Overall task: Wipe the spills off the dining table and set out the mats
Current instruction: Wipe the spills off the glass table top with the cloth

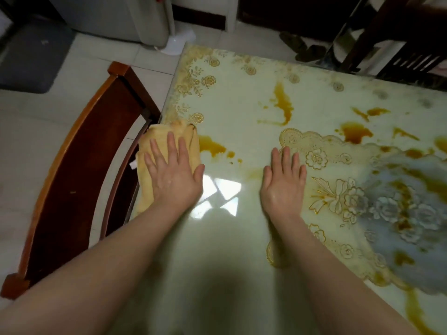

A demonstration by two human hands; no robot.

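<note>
Your left hand (173, 170) presses flat, fingers straight, on the folded yellow cloth (169, 141) at the table's left edge. Nearest brown spill (210, 146) lies just right of it, so sweep rightward. Right hand (284, 182) rests flat by the gold-lace mat (338, 165).

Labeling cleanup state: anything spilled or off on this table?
Yes. Brown liquid spills dot the glossy table: one beside the yellow cloth under the left hand, others mid-table and across the lace mat by the right hand.
</note>
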